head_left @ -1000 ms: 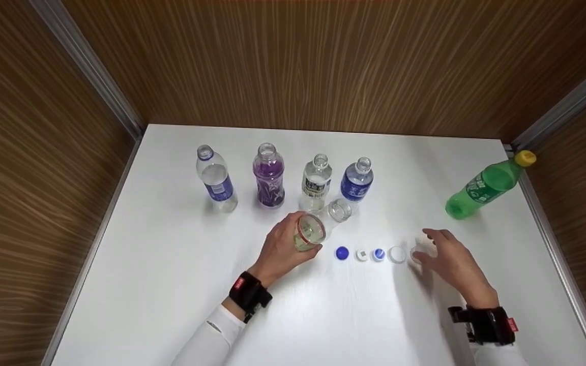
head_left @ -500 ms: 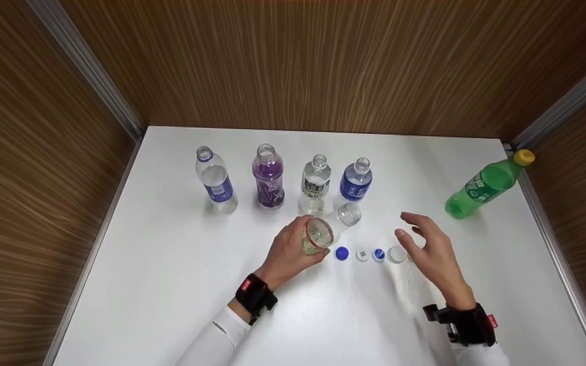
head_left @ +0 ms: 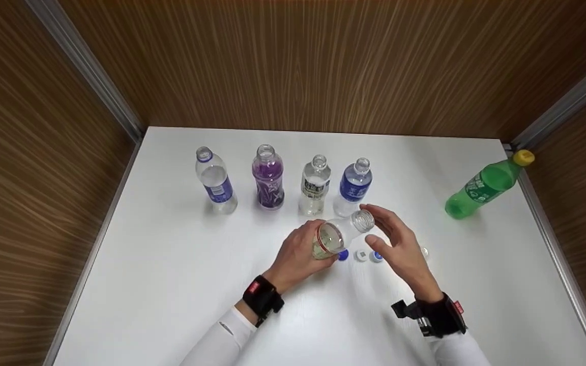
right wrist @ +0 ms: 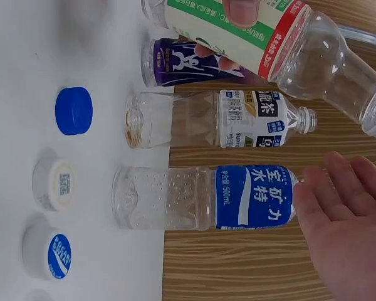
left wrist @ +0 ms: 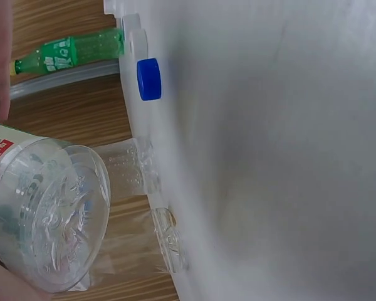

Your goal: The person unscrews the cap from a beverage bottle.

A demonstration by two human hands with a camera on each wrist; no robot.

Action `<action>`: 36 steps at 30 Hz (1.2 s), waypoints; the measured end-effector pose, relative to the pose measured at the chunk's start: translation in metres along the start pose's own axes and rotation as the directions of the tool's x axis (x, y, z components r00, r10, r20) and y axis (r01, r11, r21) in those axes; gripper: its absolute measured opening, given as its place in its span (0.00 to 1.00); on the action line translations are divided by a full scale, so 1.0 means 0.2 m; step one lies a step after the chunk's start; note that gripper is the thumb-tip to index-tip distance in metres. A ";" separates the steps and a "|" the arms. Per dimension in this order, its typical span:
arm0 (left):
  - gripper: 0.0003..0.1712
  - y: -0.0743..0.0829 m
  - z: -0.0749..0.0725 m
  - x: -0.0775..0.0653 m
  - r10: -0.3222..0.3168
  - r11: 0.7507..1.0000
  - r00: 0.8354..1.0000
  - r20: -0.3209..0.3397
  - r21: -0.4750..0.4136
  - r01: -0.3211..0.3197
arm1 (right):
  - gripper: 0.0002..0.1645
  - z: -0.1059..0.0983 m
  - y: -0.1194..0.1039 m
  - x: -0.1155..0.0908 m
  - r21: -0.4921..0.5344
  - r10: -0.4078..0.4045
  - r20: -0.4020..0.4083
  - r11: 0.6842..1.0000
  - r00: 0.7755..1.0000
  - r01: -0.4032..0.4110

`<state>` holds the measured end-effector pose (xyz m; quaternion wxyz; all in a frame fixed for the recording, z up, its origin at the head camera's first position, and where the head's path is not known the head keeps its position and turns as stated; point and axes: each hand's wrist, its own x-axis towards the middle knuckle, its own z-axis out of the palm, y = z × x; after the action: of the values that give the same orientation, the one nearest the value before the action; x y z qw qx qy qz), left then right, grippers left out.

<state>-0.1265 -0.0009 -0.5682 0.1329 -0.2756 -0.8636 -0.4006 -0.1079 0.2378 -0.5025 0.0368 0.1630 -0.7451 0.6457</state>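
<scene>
My left hand point(head_left: 298, 249) grips a clear, capless bottle point(right wrist: 323, 53) with a green, white and red label. It is tilted, with its open neck point(head_left: 363, 221) pointing right. Just beyond that mouth is my right hand point(head_left: 400, 249), fingers loosely extended and holding nothing; the right wrist view shows a gap between them. Below the bottle, a blue cap point(right wrist: 74, 111), a white cap point(right wrist: 53, 184) and a blue-and-white cap point(right wrist: 48, 252) lie on the table. A pale cap point(head_left: 425, 252) peeks out beside my right hand, which hides another.
Behind stand several open bottles: a blue-labelled one point(head_left: 217, 190), a purple one point(head_left: 268, 178), a white-labelled one point(head_left: 315, 188) and another blue-labelled one point(head_left: 355, 188). A green bottle point(head_left: 489, 184) with a yellow cap is at the right. Wood-grain panels point(head_left: 293, 66) enclose the white table point(head_left: 135, 244).
My right hand has left the pale cap at the row's end and moved left to the bottle's mouth. My left hand has carried the bottle slightly right and nearer me.
</scene>
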 end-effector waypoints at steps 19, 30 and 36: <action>0.56 0.02 -0.01 0.00 -0.011 0.999 0.995 0.096 -0.032 0.014 | 0.21 0.03 -0.04 0.01 0.115 -0.028 -0.061 0.993 0.998 0.035; 0.50 -0.13 -0.12 -0.03 -0.046 0.998 0.996 0.072 0.054 0.042 | 0.20 -0.24 -0.14 0.03 0.046 -0.067 -0.264 0.996 0.962 0.082; 0.48 -0.20 -0.17 -0.05 -0.055 0.990 0.998 0.015 0.132 0.053 | 0.23 -0.34 -0.13 0.09 -0.297 -0.123 -0.391 0.955 0.912 0.002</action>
<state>-0.1419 -0.0515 -0.5754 0.1320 -0.2464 -0.8964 -0.3440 -0.1280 0.2984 -0.4617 0.2347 0.0424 -0.8021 0.5476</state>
